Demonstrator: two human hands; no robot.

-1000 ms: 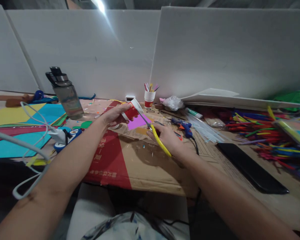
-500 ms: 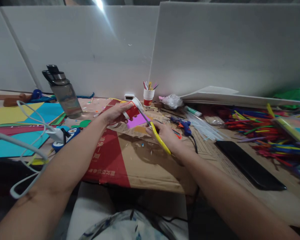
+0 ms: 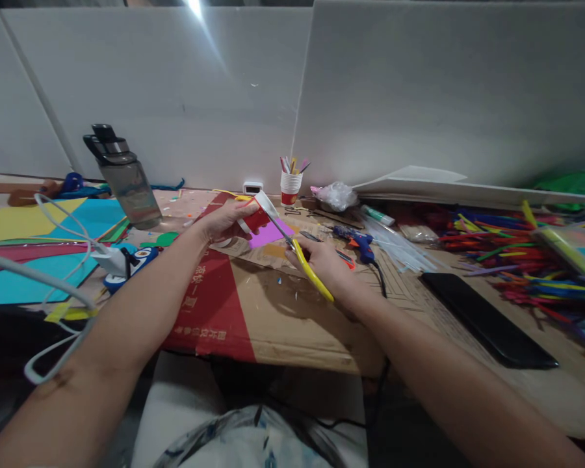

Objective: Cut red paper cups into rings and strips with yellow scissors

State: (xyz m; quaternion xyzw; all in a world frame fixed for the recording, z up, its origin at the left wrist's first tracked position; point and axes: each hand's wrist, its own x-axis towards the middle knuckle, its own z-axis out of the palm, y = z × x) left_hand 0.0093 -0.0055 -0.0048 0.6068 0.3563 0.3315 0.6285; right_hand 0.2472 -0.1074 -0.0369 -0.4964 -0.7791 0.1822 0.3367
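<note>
My left hand (image 3: 229, 221) is wrapped round a red and white paper cup (image 3: 256, 218), which is tipped with its open end toward the right. In my right hand (image 3: 319, 260) is a pair of scissors (image 3: 314, 276) with yellow handles. The scissors' blades reach up and left to the cup's rim; whether they are biting into the paper I cannot make out. Below the cup lies a purple sheet of paper (image 3: 272, 234) on the flattened cardboard (image 3: 292, 318).
A water bottle (image 3: 129, 182) stands at the left by coloured paper (image 3: 29, 279) and a white cable (image 3: 53, 276). Behind my hands is a stack of cups with pens (image 3: 290, 185). To the right lie a blue glue gun (image 3: 363, 246), a black flat case (image 3: 487, 322) and pipe cleaners (image 3: 507, 253).
The cup has tilted slightly in my left hand. My right hand and the scissors have hardly moved, and the whole view has shifted a little.
</note>
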